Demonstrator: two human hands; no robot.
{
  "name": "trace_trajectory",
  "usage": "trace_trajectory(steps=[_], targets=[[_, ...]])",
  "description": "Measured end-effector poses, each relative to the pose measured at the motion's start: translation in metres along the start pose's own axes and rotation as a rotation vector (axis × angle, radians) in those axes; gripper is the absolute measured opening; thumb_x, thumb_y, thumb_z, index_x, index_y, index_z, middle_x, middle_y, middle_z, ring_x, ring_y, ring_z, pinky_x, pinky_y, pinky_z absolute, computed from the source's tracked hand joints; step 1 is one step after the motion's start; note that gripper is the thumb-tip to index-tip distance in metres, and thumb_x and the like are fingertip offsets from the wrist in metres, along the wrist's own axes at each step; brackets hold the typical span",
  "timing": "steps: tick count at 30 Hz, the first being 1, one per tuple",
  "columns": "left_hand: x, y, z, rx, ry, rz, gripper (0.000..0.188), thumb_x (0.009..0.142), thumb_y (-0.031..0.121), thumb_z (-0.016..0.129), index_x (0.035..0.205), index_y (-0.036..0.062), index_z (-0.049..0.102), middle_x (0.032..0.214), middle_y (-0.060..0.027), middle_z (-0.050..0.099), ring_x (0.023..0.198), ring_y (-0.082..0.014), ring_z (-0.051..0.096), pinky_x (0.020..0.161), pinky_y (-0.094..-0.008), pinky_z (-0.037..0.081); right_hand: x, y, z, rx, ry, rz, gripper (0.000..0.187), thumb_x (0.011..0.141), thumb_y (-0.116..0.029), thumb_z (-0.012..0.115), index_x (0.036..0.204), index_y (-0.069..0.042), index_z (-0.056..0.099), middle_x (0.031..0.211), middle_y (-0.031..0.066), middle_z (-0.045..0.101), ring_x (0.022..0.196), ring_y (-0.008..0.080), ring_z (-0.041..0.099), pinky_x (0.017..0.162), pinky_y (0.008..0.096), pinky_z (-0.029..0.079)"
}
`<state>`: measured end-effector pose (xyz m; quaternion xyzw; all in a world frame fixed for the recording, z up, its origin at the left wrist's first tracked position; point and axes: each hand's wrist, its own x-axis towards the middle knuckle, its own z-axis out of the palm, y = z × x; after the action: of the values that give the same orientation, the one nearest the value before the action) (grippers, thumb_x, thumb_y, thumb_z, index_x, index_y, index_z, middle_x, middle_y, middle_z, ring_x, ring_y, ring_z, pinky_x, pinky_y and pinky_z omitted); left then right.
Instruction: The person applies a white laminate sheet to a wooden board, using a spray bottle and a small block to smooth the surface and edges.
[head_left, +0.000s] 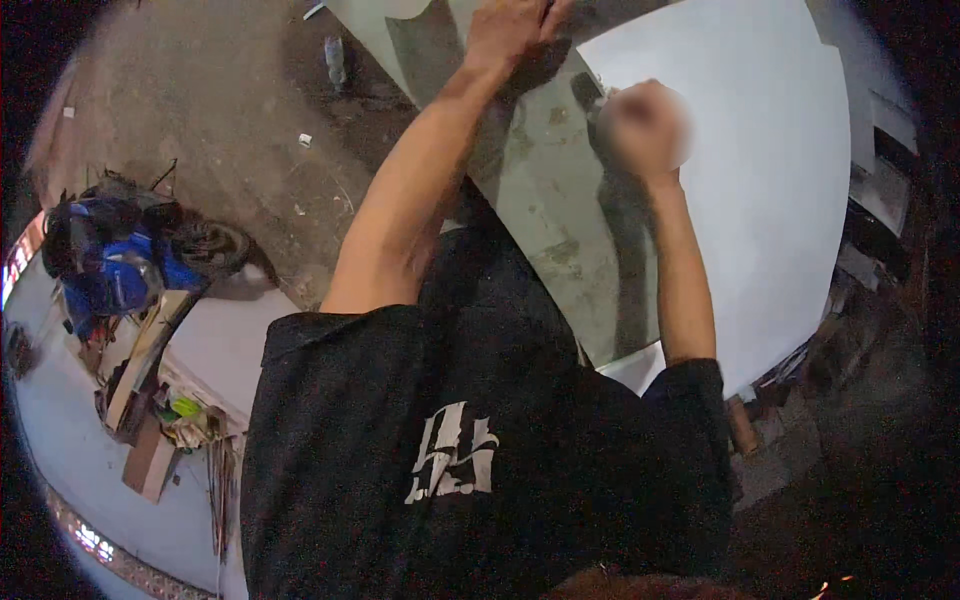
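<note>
My left hand reaches to the top edge of the view, over the grey-green sheet or panel. The part of its fingers that shows is stretched out; the rest is cut off. Farther right, my right hand is over the border between that panel and a large white sheet. It is blurred, but its outline is rounded, with the fingers curled in. A small pale tip shows at its left side; what it grips, if anything, I cannot make out. Shadows of my arms fall across the panel.
A clear plastic bottle and paper scraps lie on the dirty brown floor. To the left are a blue-and-black bag, wood strips and a pale board. Stacked panels stand along the right.
</note>
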<state>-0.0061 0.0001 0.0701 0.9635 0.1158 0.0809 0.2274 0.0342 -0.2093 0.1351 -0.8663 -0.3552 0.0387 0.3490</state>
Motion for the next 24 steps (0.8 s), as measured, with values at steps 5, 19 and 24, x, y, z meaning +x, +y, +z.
trace_trajectory(steps=[5, 19, 24], targets=[[0.005, 0.009, 0.004, -0.103, -0.071, -0.204, 0.040, 0.099, 0.040, 0.047, 0.109, 0.0039, 0.062, 0.088, -0.0225, 0.067, 0.082, -0.0367, 0.065, 0.069, -0.0464, 0.053, -0.012, 0.010, 0.002, -0.020, 0.019, 0.010, 0.016, 0.075, -0.006, 0.069, 0.069, -0.005, 0.054, 0.070, 0.0091, 0.054, 0.072, 0.0292, 0.057, 0.065, 0.0396, 0.038], [-0.013, 0.000, 0.024, 0.031, 0.270, 0.181, 0.036, 0.099, 0.035, 0.050, 0.107, 0.0033, 0.063, 0.079, -0.0194, 0.065, 0.068, -0.0349, 0.063, 0.060, -0.0455, 0.051, 0.006, 0.005, 0.022, 0.002, 0.053, -0.043, 0.010, 0.070, -0.007, 0.067, 0.072, -0.006, 0.057, 0.071, 0.0075, 0.058, 0.073, 0.0283, 0.059, 0.066, 0.0407, 0.038], [0.000, -0.006, 0.015, -0.142, 0.109, -0.040, 0.036, 0.100, 0.034, 0.044, 0.108, 0.0038, 0.064, 0.078, -0.0207, 0.065, 0.068, -0.0371, 0.063, 0.060, -0.0464, 0.051, 0.002, 0.010, 0.006, 0.011, 0.016, -0.013, 0.014, 0.070, -0.006, 0.069, 0.069, -0.006, 0.055, 0.068, 0.0077, 0.058, 0.067, 0.0287, 0.059, 0.058, 0.0410, 0.038]])
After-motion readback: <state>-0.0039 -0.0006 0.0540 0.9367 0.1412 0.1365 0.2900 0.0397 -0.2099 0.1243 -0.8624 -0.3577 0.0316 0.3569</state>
